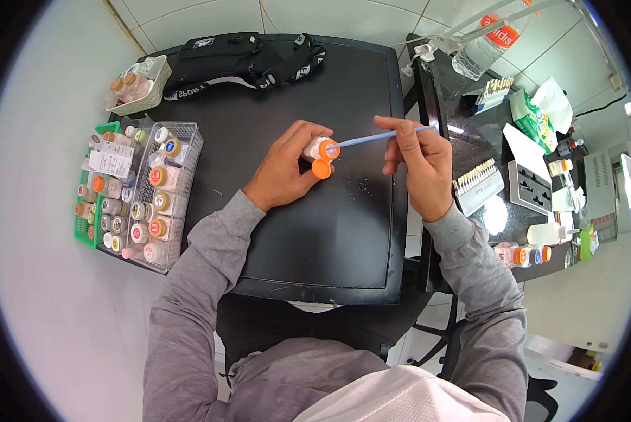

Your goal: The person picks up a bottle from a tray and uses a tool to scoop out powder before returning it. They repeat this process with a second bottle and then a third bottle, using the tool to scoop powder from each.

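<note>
My left hand [285,165] is closed around a small clear bottle [313,147] that has an orange rim, tilted toward the right. Its orange flip cap [321,169] hangs open beside the mouth. Between the thumb and fingers of my right hand [422,160] is a slim light-blue stick-like tool [373,138]. The tool's thin tip reaches into the bottle's mouth, so its end is hidden. Pale crumbs of powder [360,188] lie scattered on the black table [308,239] just right of the bottle.
A clear tray [191,151] and a green basket [83,235], both full of small jars, stand at the left. Behind them are a cream basket [159,81] and a black bag [220,60]. A right-hand counter holds shade guides [481,188] and a water bottle [474,60].
</note>
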Motion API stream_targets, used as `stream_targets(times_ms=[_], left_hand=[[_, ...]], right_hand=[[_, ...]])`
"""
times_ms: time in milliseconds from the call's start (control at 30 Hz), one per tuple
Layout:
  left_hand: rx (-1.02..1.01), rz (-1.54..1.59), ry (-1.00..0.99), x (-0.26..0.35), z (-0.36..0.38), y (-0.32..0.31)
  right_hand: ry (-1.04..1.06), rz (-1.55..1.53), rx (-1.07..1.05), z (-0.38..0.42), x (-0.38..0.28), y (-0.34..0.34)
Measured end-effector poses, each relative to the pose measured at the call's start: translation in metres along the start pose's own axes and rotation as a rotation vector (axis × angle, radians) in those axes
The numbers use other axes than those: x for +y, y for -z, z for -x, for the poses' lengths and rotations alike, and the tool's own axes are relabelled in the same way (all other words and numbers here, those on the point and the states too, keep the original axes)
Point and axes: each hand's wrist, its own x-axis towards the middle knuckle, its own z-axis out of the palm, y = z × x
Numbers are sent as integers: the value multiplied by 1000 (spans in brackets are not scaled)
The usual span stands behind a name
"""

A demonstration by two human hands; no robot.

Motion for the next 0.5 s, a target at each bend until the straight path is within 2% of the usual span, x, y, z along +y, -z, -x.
stream_targets(times_ms=[200, 500], left_hand=[[-4, 0, 16, 2, 0, 0], [-8, 37, -36, 2, -1, 1]], right_hand=[[36, 49, 14, -1, 0, 0], [0, -85, 24, -4, 2, 1]])
